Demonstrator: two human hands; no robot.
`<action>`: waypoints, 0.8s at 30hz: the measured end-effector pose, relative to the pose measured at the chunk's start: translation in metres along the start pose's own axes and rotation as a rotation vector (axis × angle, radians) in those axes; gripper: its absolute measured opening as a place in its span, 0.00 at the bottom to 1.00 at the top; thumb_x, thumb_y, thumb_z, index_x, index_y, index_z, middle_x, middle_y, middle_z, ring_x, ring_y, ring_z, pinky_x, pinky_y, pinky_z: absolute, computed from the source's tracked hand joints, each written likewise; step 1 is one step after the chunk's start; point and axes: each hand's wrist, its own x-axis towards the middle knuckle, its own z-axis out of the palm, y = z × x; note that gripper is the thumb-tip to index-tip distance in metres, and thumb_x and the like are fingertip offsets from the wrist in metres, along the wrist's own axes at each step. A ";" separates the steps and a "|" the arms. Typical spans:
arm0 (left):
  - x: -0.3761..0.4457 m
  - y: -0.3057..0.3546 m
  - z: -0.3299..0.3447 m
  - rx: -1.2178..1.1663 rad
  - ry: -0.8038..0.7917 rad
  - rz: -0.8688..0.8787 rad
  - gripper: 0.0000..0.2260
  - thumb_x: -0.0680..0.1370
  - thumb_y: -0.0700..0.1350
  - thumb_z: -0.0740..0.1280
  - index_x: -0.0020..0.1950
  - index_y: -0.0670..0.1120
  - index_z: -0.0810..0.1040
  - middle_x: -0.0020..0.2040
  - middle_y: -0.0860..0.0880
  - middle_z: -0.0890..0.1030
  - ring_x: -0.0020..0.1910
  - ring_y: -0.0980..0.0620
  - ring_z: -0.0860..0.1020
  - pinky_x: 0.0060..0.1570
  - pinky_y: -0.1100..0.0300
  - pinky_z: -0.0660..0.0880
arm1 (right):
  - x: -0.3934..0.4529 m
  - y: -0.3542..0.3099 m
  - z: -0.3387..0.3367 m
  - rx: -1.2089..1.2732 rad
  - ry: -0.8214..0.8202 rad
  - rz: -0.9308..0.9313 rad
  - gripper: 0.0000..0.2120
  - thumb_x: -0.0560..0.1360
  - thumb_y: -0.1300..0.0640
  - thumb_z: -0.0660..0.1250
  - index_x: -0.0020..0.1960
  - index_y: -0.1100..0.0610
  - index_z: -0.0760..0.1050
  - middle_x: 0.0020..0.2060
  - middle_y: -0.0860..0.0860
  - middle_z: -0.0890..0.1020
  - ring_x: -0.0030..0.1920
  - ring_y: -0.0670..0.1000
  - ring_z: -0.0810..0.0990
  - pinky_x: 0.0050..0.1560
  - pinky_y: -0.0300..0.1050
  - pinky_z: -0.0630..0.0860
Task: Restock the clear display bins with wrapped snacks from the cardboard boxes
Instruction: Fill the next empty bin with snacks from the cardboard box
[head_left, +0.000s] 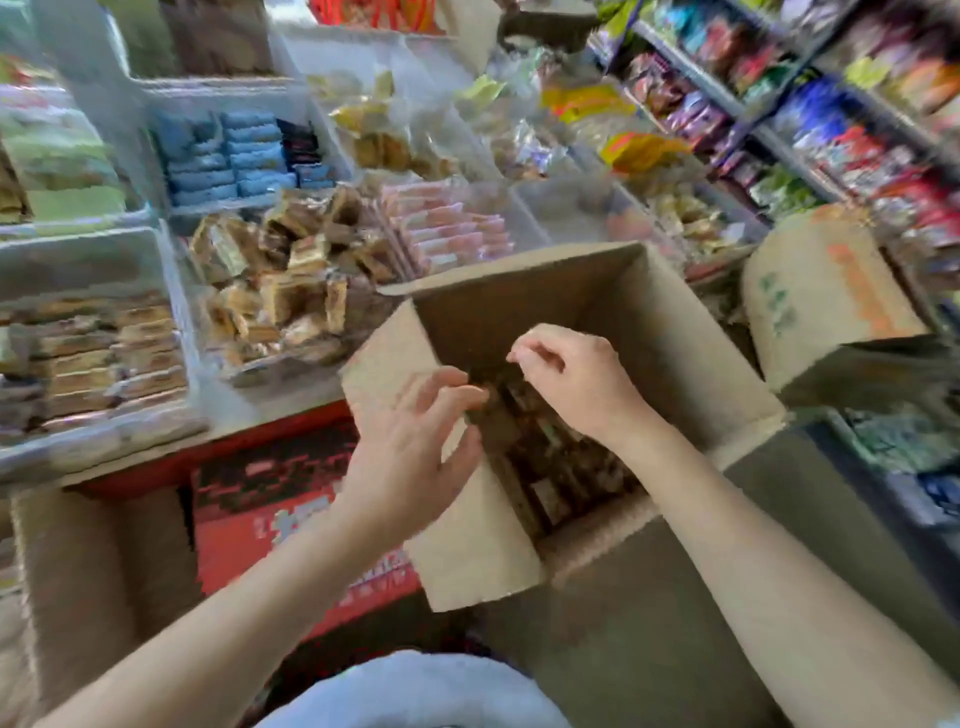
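Both my hands are over the open cardboard box, which I take as my landmark here. My left hand is at the left flap of the box, with the fingers spread and only a little bent; the fingertips reach over the edge toward the inside. They hold nothing that I can see. My right hand is above the middle of the box, palm down, with the fingers curled loosely. The picture is blurred, so I cannot tell if something small is between the thumb and the first finger.

Deep inside the box, below my two hands, lie the wrapped snacks, brown and dark packets standing close together. They fill only the bottom part, and the walls of the box rise high above them.

Behind the box and to its left stands a clear display bin with a loose heap of brown and beige wrapped snacks. Further left of the box is another clear bin with flat packets in neat stacks. Behind the box, a bin with pink packets touches the heap bin.

To the right of the box is a second cardboard box with orange and green print. Below the left flap is a red carton.
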 end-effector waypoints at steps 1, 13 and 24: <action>0.009 0.017 0.011 -0.014 0.010 0.013 0.16 0.81 0.52 0.58 0.65 0.51 0.77 0.67 0.51 0.74 0.68 0.51 0.71 0.64 0.53 0.70 | -0.002 0.025 -0.010 -0.050 -0.027 0.031 0.07 0.80 0.56 0.64 0.47 0.53 0.81 0.40 0.46 0.82 0.39 0.45 0.76 0.44 0.43 0.74; 0.055 0.060 0.090 0.348 0.009 -0.240 0.17 0.82 0.52 0.61 0.70 0.49 0.75 0.64 0.49 0.79 0.64 0.49 0.76 0.59 0.55 0.74 | 0.042 0.172 -0.017 -0.702 -1.020 0.131 0.26 0.76 0.54 0.72 0.72 0.53 0.71 0.65 0.53 0.76 0.61 0.55 0.77 0.55 0.46 0.78; 0.053 0.061 0.090 0.247 0.107 -0.275 0.11 0.81 0.49 0.65 0.61 0.51 0.81 0.59 0.53 0.81 0.58 0.55 0.76 0.47 0.68 0.67 | 0.054 0.188 0.003 -0.642 -1.171 0.059 0.10 0.77 0.50 0.69 0.54 0.54 0.80 0.50 0.51 0.83 0.45 0.50 0.82 0.41 0.43 0.77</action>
